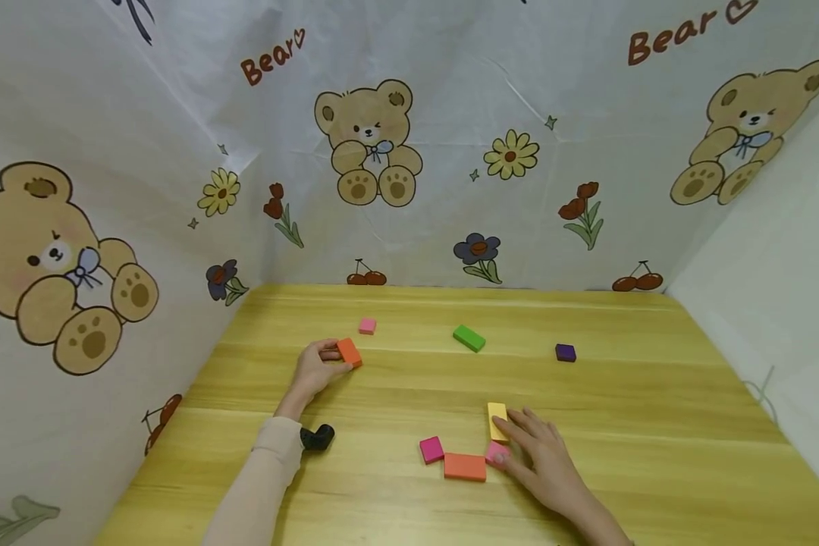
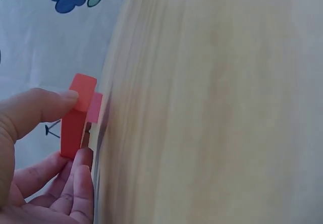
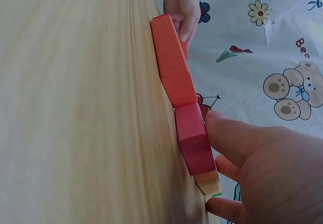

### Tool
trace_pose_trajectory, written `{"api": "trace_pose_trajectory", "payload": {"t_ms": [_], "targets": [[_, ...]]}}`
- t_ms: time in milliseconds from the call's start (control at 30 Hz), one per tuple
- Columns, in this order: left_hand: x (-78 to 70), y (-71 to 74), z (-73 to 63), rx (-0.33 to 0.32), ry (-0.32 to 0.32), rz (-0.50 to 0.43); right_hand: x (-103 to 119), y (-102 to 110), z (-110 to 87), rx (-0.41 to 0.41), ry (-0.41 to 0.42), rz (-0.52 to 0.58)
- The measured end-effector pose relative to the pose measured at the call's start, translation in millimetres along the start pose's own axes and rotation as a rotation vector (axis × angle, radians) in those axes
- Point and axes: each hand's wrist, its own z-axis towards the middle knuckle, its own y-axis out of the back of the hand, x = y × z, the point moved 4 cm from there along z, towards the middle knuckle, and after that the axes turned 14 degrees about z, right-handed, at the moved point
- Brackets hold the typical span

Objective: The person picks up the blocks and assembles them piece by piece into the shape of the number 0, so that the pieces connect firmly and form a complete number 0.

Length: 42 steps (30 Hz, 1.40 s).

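Observation:
My left hand (image 1: 316,370) pinches an orange block (image 1: 349,353) between thumb and fingertips at the left of the table. In the left wrist view the thumb lies on top of that orange block (image 2: 74,128). At the front right, my right hand (image 1: 542,462) has loosely extended fingers. Its index finger touches a yellow block (image 1: 496,417), and the thumb is right at a small pink block (image 1: 497,453). The yellow block extends away from the pink one. Left of the pink block lie an orange-red block (image 1: 464,467) and a magenta block (image 1: 432,450), corner to corner.
Farther back on the wooden table (image 1: 382,409) lie a small pink block (image 1: 367,326), a green block (image 1: 469,338) and a dark purple block (image 1: 566,353). A black strap-like piece (image 1: 317,437) sits at the left wrist. Printed cloth hangs behind and to the left.

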Motion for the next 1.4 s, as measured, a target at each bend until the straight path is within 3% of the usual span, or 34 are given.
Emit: {"api": "trace_pose_trajectory", "payload": {"t_ms": [200,600,1000,1400], "targets": [[-15.9,-10.4,-6.9,0.044,-0.017,-0.055,0.0,0.5,-0.5,-0.002,-0.012,0.005],[-52.7,-40.0,-40.2,0.189,-0.14,-0.116,1.3,1.9,1.3,-0.006,0.009,-0.002],[-67.8,-78.0,-69.4,0.331,-0.29,-0.034,-1.0,0.8,0.6,0.005,-0.016,0.011],[-65.0,-94.6,-79.5,0.363,-0.358,-0.016,-1.2,1.1,0.5,0.005,-0.015,0.006]]}}
